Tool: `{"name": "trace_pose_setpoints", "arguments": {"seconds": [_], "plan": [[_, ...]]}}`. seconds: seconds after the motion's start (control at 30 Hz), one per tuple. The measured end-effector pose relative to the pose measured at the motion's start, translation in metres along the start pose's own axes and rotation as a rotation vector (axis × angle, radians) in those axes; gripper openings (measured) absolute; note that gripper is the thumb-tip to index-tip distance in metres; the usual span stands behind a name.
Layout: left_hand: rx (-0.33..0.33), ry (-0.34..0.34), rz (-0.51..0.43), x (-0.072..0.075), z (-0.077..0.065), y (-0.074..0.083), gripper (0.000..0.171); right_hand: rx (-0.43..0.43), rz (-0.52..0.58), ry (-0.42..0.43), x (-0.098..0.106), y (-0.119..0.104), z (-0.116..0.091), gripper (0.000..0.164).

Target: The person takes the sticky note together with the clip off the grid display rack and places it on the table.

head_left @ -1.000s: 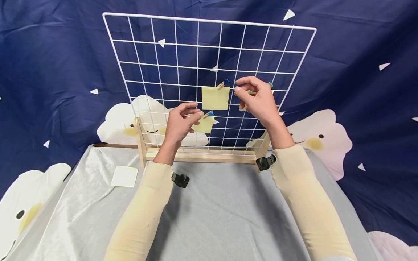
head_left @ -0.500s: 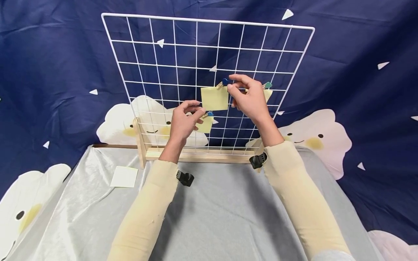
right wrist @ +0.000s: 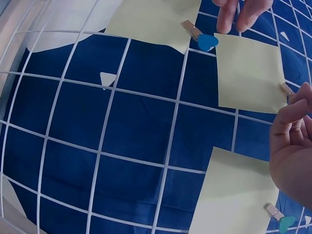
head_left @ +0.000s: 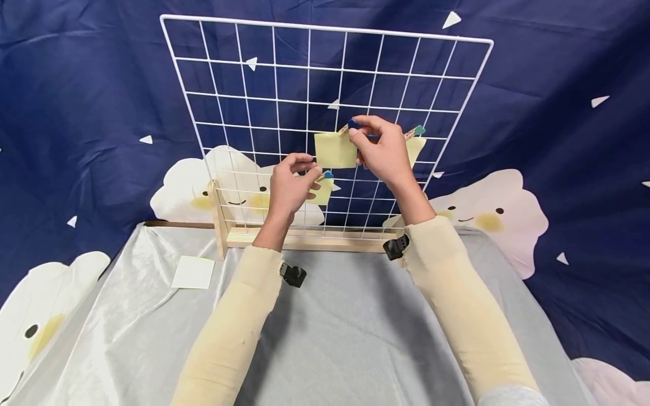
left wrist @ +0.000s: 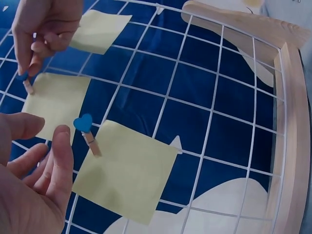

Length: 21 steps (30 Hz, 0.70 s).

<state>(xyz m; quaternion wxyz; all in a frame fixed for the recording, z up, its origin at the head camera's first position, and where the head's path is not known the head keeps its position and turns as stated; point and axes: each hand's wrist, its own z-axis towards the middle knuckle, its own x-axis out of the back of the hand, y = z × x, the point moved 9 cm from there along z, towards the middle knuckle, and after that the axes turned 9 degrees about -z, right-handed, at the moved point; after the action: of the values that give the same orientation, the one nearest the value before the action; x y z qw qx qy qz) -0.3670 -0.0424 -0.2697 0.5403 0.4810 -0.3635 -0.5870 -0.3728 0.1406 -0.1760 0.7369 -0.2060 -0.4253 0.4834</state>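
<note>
A wooden clothespin with a dark blue heart (head_left: pixel 351 124) sits at the top right corner of a yellow sticky note (head_left: pixel 332 151) on the white wire grid (head_left: pixel 325 27). My right hand (head_left: pixel 386 148) pinches this clothespin between thumb and index finger. Below and left of that note, my left hand (head_left: pixel 289 186) has its fingers spread loosely and grips nothing. Beside its fingertips is a lighter blue heart clothespin (left wrist: pixel 84 123) on a lower note (left wrist: pixel 127 170). A third note (right wrist: pixel 234 195), with a teal heart clothespin (right wrist: pixel 286 223), hangs to the right, partly behind my right hand in the head view.
The grid stands in a wooden base (head_left: pixel 315 243) at the back of the table (head_left: pixel 345 327), which has a grey cloth over it. A pale sticky note (head_left: pixel 193 272) lies on the cloth at left. A dark blue curtain (head_left: pixel 548 135) with clouds hangs behind.
My right hand has moved left from beside the middle note to its dark blue clothespin and now pinches it. My left hand has shifted slightly right and up, towards the middle note.
</note>
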Motion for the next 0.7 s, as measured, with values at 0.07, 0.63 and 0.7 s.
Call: {"name": "trace_pose_setpoints", "arguments": {"seconds": [0.07,0.63,0.7], "plan": [[0.006,0.0,-0.001,-0.0004,0.0,-0.0005,0.027,-0.008,0.014,0.009,0.0002,0.0016,0.0003,0.032],[-0.055,0.019,0.056,-0.0063,0.001,0.0026,0.024,-0.033,0.024,0.074,-0.0002,0.0006,0.0047,0.023],[-0.052,0.019,0.042,-0.0067,0.0013,0.0017,0.024,-0.03,0.021,0.077,-0.0003,-0.0001,0.0045,0.023]]}}
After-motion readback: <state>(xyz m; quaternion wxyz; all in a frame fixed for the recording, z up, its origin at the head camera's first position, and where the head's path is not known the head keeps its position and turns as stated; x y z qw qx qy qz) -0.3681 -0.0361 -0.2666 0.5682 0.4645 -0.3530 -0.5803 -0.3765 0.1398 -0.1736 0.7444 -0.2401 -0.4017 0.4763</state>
